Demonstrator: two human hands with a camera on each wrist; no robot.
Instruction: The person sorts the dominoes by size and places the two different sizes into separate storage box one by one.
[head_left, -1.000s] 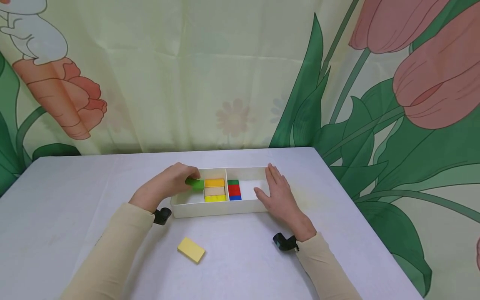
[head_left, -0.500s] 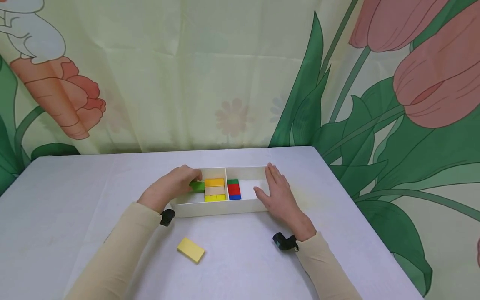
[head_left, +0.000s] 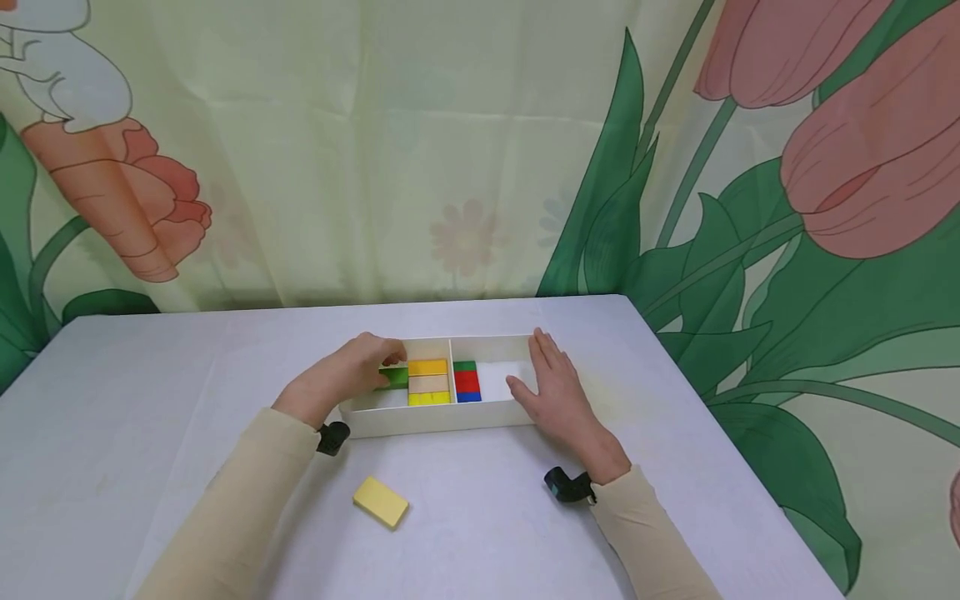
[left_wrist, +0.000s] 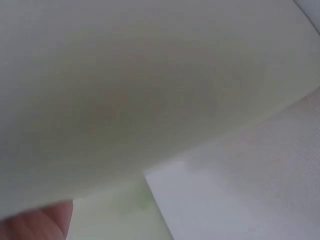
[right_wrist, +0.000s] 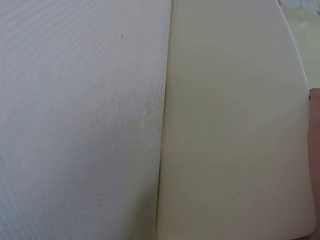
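Note:
My left hand (head_left: 348,371) is over the left end of a white two-compartment box (head_left: 442,419). Its fingertips hang just above a green block (head_left: 394,378), which lies in the left compartment; the hand covers the block's left end. Against that block's right side stand an orange block (head_left: 428,367), a beige block (head_left: 428,383) and a yellow block (head_left: 429,399). Past the divider lie a dark green block (head_left: 465,366), a red block (head_left: 467,382) and a blue block (head_left: 468,397). With fingers straight, my right hand (head_left: 558,392) rests along the box's right end.
A pale yellow block (head_left: 381,502) lies on the white tablecloth (head_left: 465,517) in front of the box. Behind the table hangs a printed curtain (head_left: 322,167). Both wrist views show mostly the box's outer wall (right_wrist: 235,130) and cloth.
The green block has gone from the left hand's grip to lying in the left compartment, beside the orange and beige blocks. The left hand has shifted slightly right; the right hand stays put.

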